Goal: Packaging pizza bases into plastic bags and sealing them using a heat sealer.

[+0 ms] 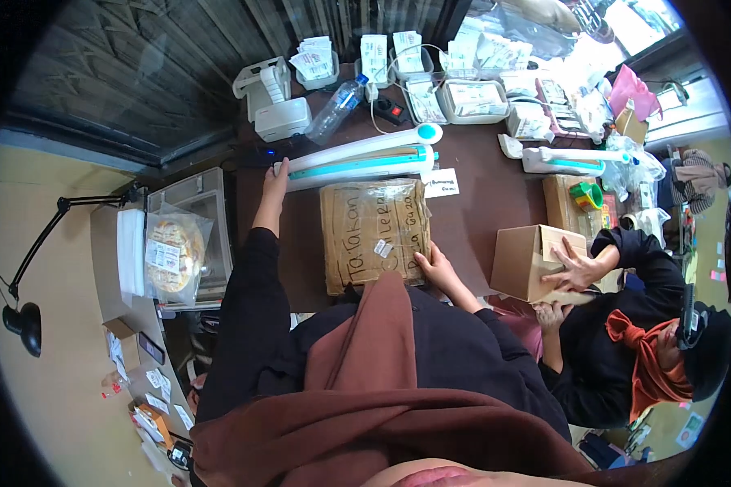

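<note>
My left hand grips the left end of a white and teal impulse sealer, whose long arm is lifted off its base at the right end. In front of the sealer lies a flat, tape-covered cardboard piece with large handwriting and a small white label. My right hand holds its right edge near the front corner, thumb on top and the other fingers partly hidden. A white paper slip with handwriting rests just beyond the cardboard's far right corner.
At right a co-worker handles a cardboard box. A second sealer stands behind. Along the back are a plastic bottle, a label printer and label-filled tubs. At left are a bagged flat food and a lamp.
</note>
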{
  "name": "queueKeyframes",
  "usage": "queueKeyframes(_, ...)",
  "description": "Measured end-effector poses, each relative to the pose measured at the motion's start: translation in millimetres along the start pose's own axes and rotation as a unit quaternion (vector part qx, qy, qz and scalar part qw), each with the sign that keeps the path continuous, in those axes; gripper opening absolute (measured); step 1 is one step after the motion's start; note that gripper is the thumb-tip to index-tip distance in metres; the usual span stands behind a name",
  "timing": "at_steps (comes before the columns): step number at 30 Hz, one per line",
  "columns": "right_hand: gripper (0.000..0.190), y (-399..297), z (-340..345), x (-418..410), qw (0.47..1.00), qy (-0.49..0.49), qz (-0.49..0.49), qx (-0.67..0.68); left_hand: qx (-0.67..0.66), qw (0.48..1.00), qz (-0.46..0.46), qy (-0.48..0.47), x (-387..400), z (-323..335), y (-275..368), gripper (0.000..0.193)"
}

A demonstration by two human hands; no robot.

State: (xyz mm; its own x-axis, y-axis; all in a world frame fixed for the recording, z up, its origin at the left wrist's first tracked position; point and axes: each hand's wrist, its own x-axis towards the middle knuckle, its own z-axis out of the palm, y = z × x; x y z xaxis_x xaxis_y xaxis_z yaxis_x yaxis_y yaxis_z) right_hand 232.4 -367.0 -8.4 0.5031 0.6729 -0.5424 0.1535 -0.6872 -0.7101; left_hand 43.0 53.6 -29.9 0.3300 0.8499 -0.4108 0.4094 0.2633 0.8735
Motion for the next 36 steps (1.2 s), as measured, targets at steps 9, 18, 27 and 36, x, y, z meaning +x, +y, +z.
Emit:
queueKeyframes(9, 0.068, 12.3, 9.7, 0.9, 0.999, 0.025, -0.029, 0.004, 0.041, 0.999, -0.011, 0.034, -21.1, 74.2, 24.3, 0.101)
queueKeyframes(18, 0.07, 7.7, 4.4, 4.3, 0.999, -0.013, -0.042, 0.008, 0.036, 0.996, -0.01, 0.081, -64.1, 59.0, -14.3, 0.095)
queueKeyframes(27, 0.07, 16.5, -3.7, 13.0, 0.999, -0.014, -0.041, 0.002, 0.315, 0.945, -0.028, -0.08, -218.0, 69.4, -42.0, 0.079)
queueKeyframes(36, 0.056, 33.9, -33.2, 37.2, 0.993, 0.041, -0.092, 0.052, 0.292, 0.949, -0.014, -0.121, -195.8, 101.3, -27.4, 0.074)
